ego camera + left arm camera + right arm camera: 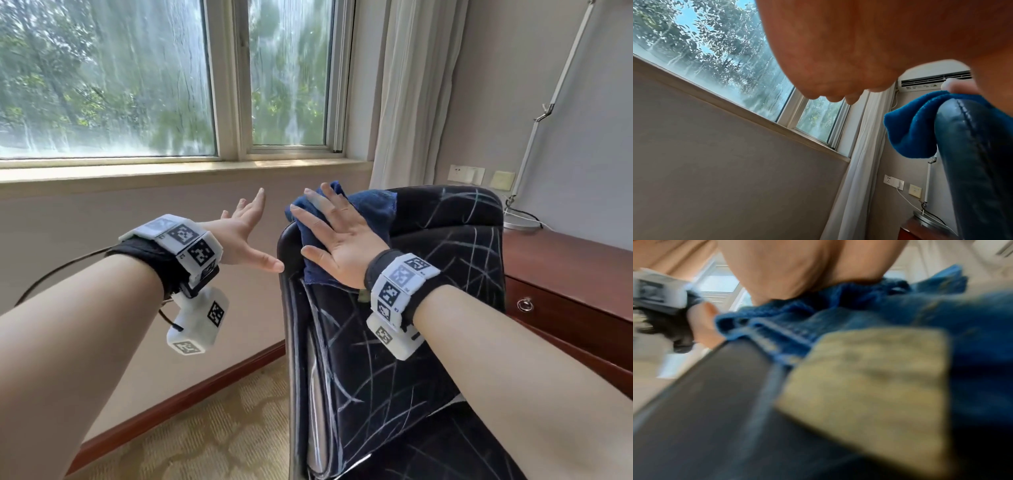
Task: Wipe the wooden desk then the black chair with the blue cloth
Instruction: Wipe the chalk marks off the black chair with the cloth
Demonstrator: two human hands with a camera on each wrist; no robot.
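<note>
Two hands work at the top of the black chair (404, 281), and each seems placed for its own job. The right hand (337, 236) lies flat on the blue cloth (370, 209), fingers (320, 200) straight and fanned apart, palm bearing down. Spread like that, the hand covers more of the cloth and presses it evenly against the upholstery, which suits a wiping stroke better than a pinch would. The cloth sits under the palm and runs ahead of the fingertips, draped over the upper left corner of the backrest; in the left wrist view a fold of it hangs down the far side of the padded edge, so the corner is wrapped rather than merely touched.

The left hand (245, 236) hovers just beside the chair's left edge, fingers straight and spread, thumb reaching toward the frame. It holds nothing, and I cannot tell whether the thumb tip meets the chair. I judge it is there to steady the backrest should the wiping push it away.

Beyond the right hand's little-finger side stands the wooden desk (565, 263), with a lamp base (520, 219) on it. Since the cloth is on the chair, the chair stage looks under way.
</note>
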